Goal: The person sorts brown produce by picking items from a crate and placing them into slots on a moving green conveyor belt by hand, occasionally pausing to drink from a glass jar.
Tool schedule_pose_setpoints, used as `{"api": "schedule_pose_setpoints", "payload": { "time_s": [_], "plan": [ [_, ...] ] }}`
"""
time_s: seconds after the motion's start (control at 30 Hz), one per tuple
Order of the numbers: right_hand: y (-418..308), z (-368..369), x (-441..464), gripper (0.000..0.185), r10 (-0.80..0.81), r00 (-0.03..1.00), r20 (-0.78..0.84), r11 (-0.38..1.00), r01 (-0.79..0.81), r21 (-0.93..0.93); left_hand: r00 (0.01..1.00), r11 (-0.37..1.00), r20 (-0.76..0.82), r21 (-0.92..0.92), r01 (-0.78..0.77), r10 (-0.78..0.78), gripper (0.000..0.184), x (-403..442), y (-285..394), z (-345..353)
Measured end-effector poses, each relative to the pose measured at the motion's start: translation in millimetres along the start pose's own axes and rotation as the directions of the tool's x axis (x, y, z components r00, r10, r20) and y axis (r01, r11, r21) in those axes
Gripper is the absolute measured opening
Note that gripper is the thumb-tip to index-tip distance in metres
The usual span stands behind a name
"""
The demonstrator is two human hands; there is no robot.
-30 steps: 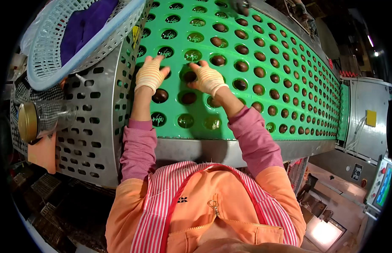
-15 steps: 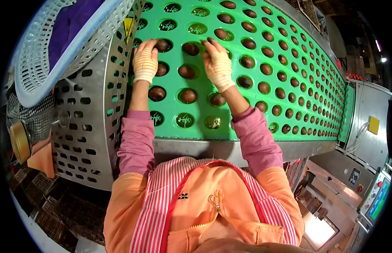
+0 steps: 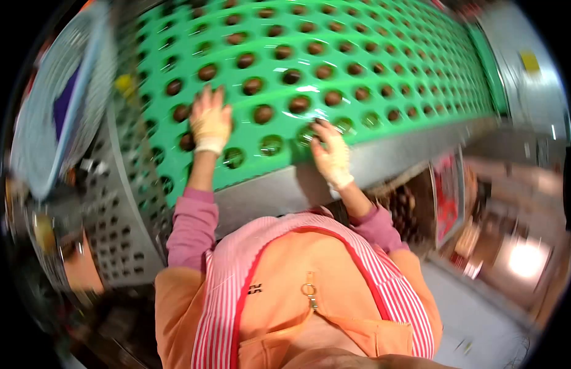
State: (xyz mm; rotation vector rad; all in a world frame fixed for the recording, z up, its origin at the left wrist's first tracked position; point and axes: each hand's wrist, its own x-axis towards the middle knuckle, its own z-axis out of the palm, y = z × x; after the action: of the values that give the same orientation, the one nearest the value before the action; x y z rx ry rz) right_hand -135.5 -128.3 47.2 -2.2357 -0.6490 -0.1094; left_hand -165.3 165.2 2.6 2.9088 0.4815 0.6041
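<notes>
A green belt (image 3: 239,175) with rows of round cups lies before me. Many cups hold a dark brown egg-shaped item (image 3: 263,114); several along the near edge hold none, such as one cup (image 3: 271,145). My left hand (image 3: 210,123), in a pale fingerless glove, is over the belt's left part with fingers spread and nothing in them. Brown items lie just left of it. Gloved the same way, my right hand (image 3: 331,157) reaches over the near edge. Its thumb and fingers are apart beside a cup (image 3: 306,136), and no item shows between them. The picture is blurred by motion.
To the left stand a perforated metal panel (image 3: 122,215) and a light blue plastic basket (image 3: 82,117) with purple cloth inside. A metal rail (image 3: 261,202) runs along the belt's near edge. Below it, at right, sits a heap of brown items (image 3: 401,212). A metal cabinet (image 3: 531,80) stands far right.
The view has turned and shifted. My right hand has moved from among the filled cups to the belt's near edge. My left hand's fingers are now spread, away from the item they were touching.
</notes>
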Motion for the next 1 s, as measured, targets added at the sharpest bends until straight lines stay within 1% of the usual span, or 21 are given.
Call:
{"api": "schedule_pose_setpoints", "payload": {
  "time_s": [0.07,0.1,0.27,0.4,0.43,0.47,0.5,0.53,0.57,0.6,0.63,0.67,0.7,0.73,0.77,0.8,0.83,0.87,0.9,0.97,1.0],
  "plan": [
    [10,-9,-27,0.033,-0.014,1.0,0.006,0.999,0.014,-0.036,0.971,0.996,0.231,0.042,-0.073,0.062,0.045,-4,17,7],
    [7,-14,-44,0.032,-0.009,1.0,-0.015,1.0,0.009,-0.008,0.982,0.992,0.141,-0.058,-0.116,0.123,0.046,-7,16,15],
    [10,-33,-100,0.029,0.021,0.994,-0.106,0.996,-0.011,0.088,0.983,0.962,0.161,0.24,-0.13,0.092,0.051,-13,-3,38],
    [30,-82,-150,0.029,0.155,0.962,-0.226,0.988,-0.148,0.045,0.973,0.959,0.206,0.237,-0.157,0.109,0.056,-8,-22,48],
    [41,-97,-159,0.028,0.241,0.95,-0.199,0.969,-0.248,-0.011,0.963,0.979,0.265,0.18,-0.098,0.047,0.06,-1,-18,41],
    [54,-120,-175,0.027,0.324,0.925,-0.199,0.944,-0.33,0.001,0.967,0.991,0.251,0.134,0.016,-0.05,0.067,3,-8,36],
    [73,-132,-195,0.028,0.281,0.892,-0.353,0.943,-0.326,-0.072,0.982,0.991,0.188,0.134,0.005,-0.03,0.068,5,5,35],
    [99,-143,-221,0.028,0.365,0.851,-0.377,0.895,-0.432,-0.11,0.992,0.99,0.124,0.139,-0.006,-0.012,0.07,6,16,32],
    [110,-170,-236,0.028,0.506,0.787,-0.352,0.831,-0.555,-0.046,0.993,0.998,0.106,0.011,-0.056,0.055,0.069,5,49,20],
    [134,-187,-261,0.028,0.599,0.727,-0.334,0.759,-0.649,-0.053,0.99,0.988,0.08,-0.114,-0.105,0.114,0.068,2,89,11],
    [148,-206,-282,0.031,0.752,0.597,-0.28,0.625,-0.78,0.017,0.98,0.917,0.123,-0.386,-0.1,0.159,0.063,4,114,16],
    [181,-209,-314,0.032,0.798,0.522,-0.302,0.554,-0.832,0.025,0.973,0.869,0.056,-0.463,-0.172,0.222,0.057,-9,184,-8],
    [203,-221,-340,0.038,0.862,0.457,-0.219,0.477,-0.878,0.046,0.955,0.726,0.089,-0.671,-0.153,0.284,0.052,-22,222,-8],
    [217,-236,-353,0.049,0.94,0.337,-0.044,0.339,-0.939,0.051,0.902,0.673,0.177,-0.723,-0.152,0.394,0.048,-29,255,-4],
    [227,-246,-362,0.055,0.954,0.288,0.085,0.28,-0.956,0.09,0.86,0.66,0.266,-0.744,-0.104,0.435,0.046,-48,303,-14],
    [235,-250,-369,0.061,0.948,0.237,0.212,0.216,-0.969,0.118,0.746,0.622,0.291,-0.756,-0.205,0.599,0.043,-64,343,-20],
    [241,-245,-375,0.065,0.927,0.311,0.208,0.31,-0.95,0.037,0.573,0.554,0.429,-0.831,-0.052,0.698,0.044,-84,385,-25],
    [247,-238,-379,0.069,0.899,0.384,0.208,0.401,-0.915,-0.042,0.345,0.545,0.456,-0.806,-0.229,0.82,0.046,-96,425,-32],
    [246,-236,-372,0.075,0.863,0.437,0.255,0.466,-0.882,-0.064,0.156,0.504,0.479,-0.833,-0.229,0.864,0.048,-115,449,-14],
    [260,-210,-374,0.081,0.795,0.491,0.356,0.518,-0.855,0.02,-0.162,0.492,0.581,-0.782,-0.382,0.798,0.049,-152,492,14],
    [261,-199,-369,0.082,0.765,0.502,0.403,0.536,-0.844,0.035,-0.25,0.487,0.643,-0.733,-0.475,0.724,0.053,-171,509,28]
  ]
}}
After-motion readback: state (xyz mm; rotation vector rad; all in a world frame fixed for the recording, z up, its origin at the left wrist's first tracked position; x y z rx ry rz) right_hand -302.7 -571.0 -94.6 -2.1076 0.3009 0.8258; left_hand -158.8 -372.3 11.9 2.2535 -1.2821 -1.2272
